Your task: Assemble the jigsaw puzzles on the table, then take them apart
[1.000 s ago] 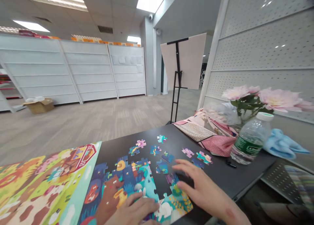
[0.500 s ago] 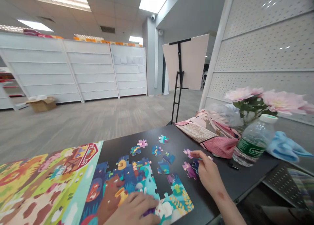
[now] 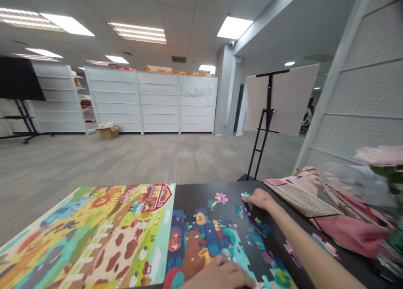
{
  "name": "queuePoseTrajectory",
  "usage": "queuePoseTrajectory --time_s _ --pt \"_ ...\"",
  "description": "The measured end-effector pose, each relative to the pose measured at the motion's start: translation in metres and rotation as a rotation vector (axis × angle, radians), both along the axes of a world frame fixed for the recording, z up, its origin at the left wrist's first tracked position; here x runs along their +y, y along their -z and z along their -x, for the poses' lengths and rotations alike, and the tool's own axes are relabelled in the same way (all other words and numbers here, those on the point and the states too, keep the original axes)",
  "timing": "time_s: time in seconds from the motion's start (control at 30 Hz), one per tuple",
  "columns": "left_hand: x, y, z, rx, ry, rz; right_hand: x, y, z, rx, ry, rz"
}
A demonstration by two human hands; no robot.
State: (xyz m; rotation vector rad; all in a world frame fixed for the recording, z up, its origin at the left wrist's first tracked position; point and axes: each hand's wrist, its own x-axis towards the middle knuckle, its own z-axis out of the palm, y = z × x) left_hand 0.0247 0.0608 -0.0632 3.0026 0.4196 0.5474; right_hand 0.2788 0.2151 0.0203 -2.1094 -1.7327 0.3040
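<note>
Right hand [image 3: 260, 198]: fingers bent, nearly together, tips touching the teal puzzle piece [image 3: 245, 194] near the worktop's [image 3: 195, 196] far edge; grip cannot be confirmed. Left hand [image 3: 217, 275] lies spread low over the assembled puzzle [image 3: 192, 248], its hold undeterminable. Half a second earlier, the right hand was at the purple pieces [image 3: 290, 250].

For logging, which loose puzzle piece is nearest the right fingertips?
The teal piece right of the far pink piece; only it's at the right hand's fingertips.

A black easel [image 3: 269, 91] holds a board [image 3: 291, 100] beyond some pink fabric [image 3: 349, 231].
</note>
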Motion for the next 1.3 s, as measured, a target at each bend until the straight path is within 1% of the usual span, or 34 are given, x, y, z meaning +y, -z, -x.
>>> queuePoseTrajectory --time_s 0.07,0.13,0.2,0.27,0.33,0.4,0.43,0.5,0.57,0.63,0.73,0.8,0.9,1.0,1.07,1.2,1.3 --pt "-0.006 -0.017 0.004 -0.016 0.010 0.004 0.004 -0.005 0.007 0.066 -0.033 0.032" --pt "-0.012 -0.032 0.007 -0.027 0.014 -0.009 -0.001 -0.008 0.011 0.139 -0.070 0.045" --pt "-0.015 -0.039 0.008 -0.026 0.018 -0.003 -0.014 -0.010 0.013 0.208 -0.108 0.035" --pt "-0.014 -0.038 0.007 -0.040 0.019 -0.006 -0.038 -0.011 0.012 0.285 -0.165 0.017" --pt "-0.012 -0.031 0.005 -0.076 0.026 -0.024 -0.070 -0.011 0.009 0.366 -0.243 0.009" --pt "-0.010 -0.026 0.004 -0.105 0.034 -0.030 -0.106 -0.007 0.004 0.429 -0.313 0.014" --pt "-0.009 -0.025 0.003 -0.110 0.036 -0.026 -0.123 -0.003 0.001 0.482 -0.361 0.027" --pt "-0.010 -0.028 0.003 -0.102 0.030 -0.011 -0.149 0.008 -0.004 0.661 -0.446 0.080" --pt "-0.012 -0.034 0.003 -0.094 0.019 -0.001 -0.164 0.021 -0.007 0.736 -0.455 0.084" --pt "-0.014 -0.040 0.002 -0.079 0.015 0.015 -0.170 0.030 -0.006 0.682 -0.426 0.061" --pt "-0.015 -0.042 -0.001 -0.048 0.002 0.035 -0.171 0.032 -0.004 0.511 -0.420 0.035" --pt "-0.013 -0.038 -0.003 -0.038 -0.009 0.021 -0.172 0.028 -0.003 0.435 -0.446 0.016" --pt "-0.010 -0.029 -0.006 -0.039 -0.007 -0.007 -0.174 0.024 -0.003 0.379 -0.478 -0.014" --pt "-0.008 -0.023 -0.006 -0.050 -0.010 -0.005 -0.175 0.026 -0.005 0.376 -0.489 -0.027" --pt "-0.008 -0.024 -0.006 -0.056 -0.004 0.003 -0.174 0.030 -0.007 0.416 -0.479 -0.026" --pt "-0.010 -0.033 -0.004 -0.043 0.028 0.022 -0.172 0.037 -0.008 0.482 -0.431 -0.024" --pt "-0.012 -0.040 -0.003 -0.007 0.012 0.032 -0.172 0.037 -0.004 0.414 -0.454 -0.055"
